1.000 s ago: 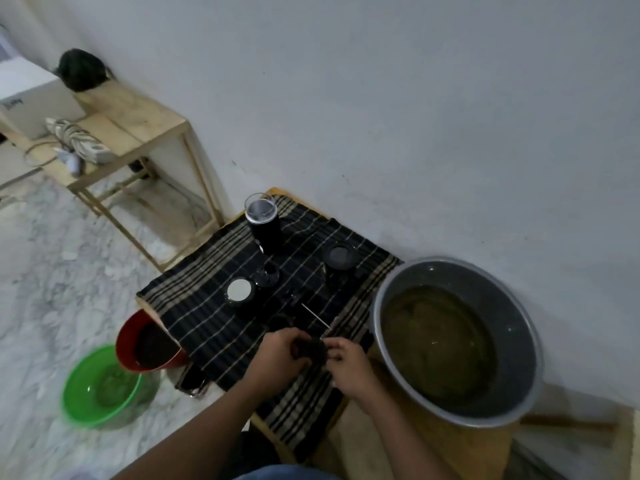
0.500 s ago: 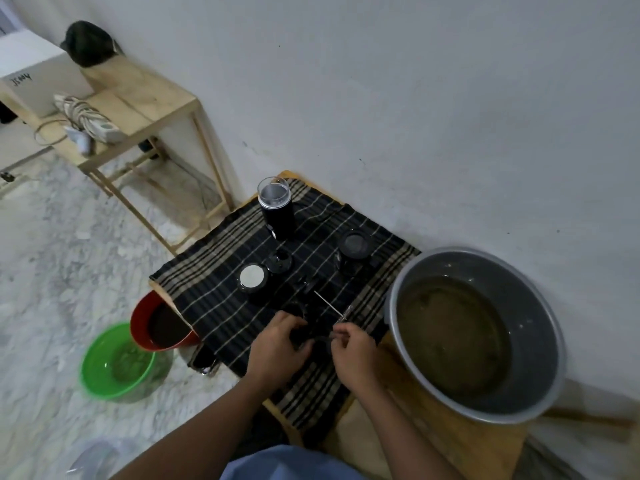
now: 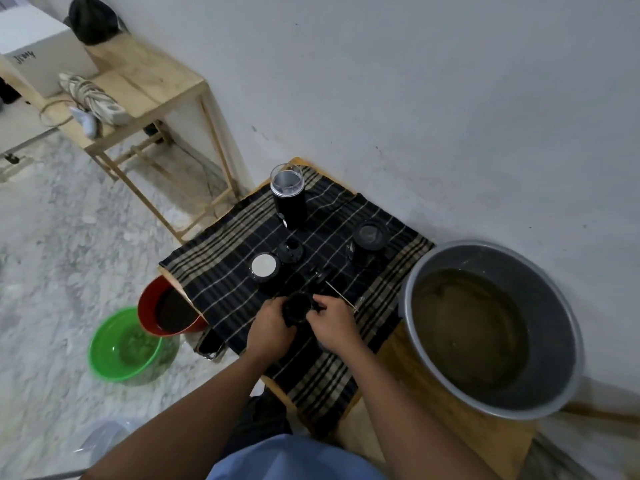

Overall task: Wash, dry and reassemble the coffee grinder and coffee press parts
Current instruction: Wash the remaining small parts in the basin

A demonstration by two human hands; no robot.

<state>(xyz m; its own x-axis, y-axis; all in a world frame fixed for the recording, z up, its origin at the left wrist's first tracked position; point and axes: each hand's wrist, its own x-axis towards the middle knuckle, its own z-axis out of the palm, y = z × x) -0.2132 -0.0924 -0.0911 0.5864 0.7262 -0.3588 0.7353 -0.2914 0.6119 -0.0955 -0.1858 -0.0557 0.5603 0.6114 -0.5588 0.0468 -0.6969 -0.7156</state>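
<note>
Pretty dim, flat indoor light. Black parts [image 3: 290,251] left of the grey basin [image 3: 561,306] melt into the dark cloth [image 3: 221,271]; wide-angle bends the edges, floor [image 3: 52,237] far left smeary.

- Black grinder body [image 3: 288,199] with a clear top: upright at the far edge of the checked cloth [image 3: 221,271].
- Black cup-shaped part [image 3: 369,242]: upright, to the right.
- White-faced round lid [image 3: 265,266]: flat, mid-cloth.
- Small round black part [image 3: 298,308]: gripped between left hand [image 3: 270,329] and right hand [image 3: 332,322].

Green bowl [image 3: 104,362] beside red bowl [image 3: 145,306], perhaps touching, on floor [image 3: 69,237].
</note>
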